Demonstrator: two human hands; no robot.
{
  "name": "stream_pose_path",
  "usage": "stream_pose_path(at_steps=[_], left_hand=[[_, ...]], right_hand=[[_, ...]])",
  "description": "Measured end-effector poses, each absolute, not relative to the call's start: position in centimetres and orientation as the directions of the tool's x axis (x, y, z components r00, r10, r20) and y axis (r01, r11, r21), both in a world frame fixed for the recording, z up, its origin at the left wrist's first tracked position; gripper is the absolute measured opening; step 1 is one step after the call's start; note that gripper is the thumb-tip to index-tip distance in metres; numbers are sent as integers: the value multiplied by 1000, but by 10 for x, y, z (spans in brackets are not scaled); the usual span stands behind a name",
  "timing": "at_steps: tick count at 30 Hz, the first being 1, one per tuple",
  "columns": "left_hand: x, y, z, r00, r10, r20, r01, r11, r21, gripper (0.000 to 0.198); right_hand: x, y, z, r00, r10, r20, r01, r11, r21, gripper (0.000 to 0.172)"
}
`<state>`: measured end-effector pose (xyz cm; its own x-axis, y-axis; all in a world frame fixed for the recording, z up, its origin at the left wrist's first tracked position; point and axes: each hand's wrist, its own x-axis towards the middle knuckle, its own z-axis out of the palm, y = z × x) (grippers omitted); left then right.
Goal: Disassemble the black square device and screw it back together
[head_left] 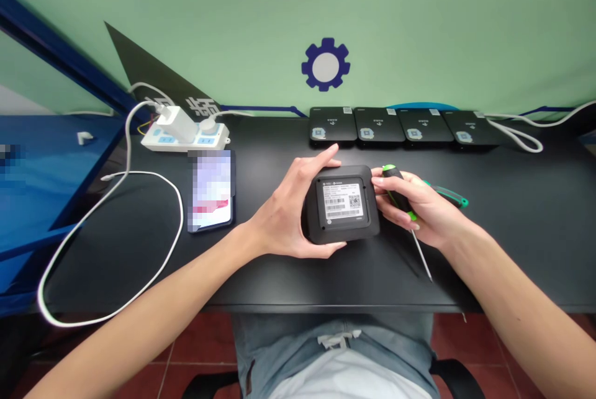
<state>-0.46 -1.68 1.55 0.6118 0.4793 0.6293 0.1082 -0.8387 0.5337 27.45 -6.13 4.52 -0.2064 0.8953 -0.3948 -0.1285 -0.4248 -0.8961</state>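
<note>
A small black box-shaped device with a white barcode label on its upturned face lies on the black table. My left hand is wrapped round its left side, thumb at the front edge and fingers over the back. My right hand touches the device's right edge with its fingertips and is closed on a screwdriver with a black and green handle; its thin shaft points down toward the table's front edge.
Several like black devices stand in a row at the back of the table. A phone lies to the left, near a white power strip with plugs and a long white cable. A second green-handled tool lies behind my right hand.
</note>
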Motion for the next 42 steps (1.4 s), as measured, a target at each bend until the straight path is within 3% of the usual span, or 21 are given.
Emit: stream_pose_path(at_steps=[14, 25, 42], left_hand=[[-4, -21, 19, 609, 431, 666, 111, -878, 466, 129], [-7, -16, 20, 617, 415, 669, 123, -890, 439, 129], [-9, -11, 17, 621, 381, 684, 139, -913, 383, 127]], right_hand=[[273, -60, 49, -224, 896, -384, -142, -420, -896, 38], [275, -61, 45, -260, 909, -326, -197, -381, -903, 25], [276, -62, 46, -292, 911, -291, -249, -366, -897, 22]])
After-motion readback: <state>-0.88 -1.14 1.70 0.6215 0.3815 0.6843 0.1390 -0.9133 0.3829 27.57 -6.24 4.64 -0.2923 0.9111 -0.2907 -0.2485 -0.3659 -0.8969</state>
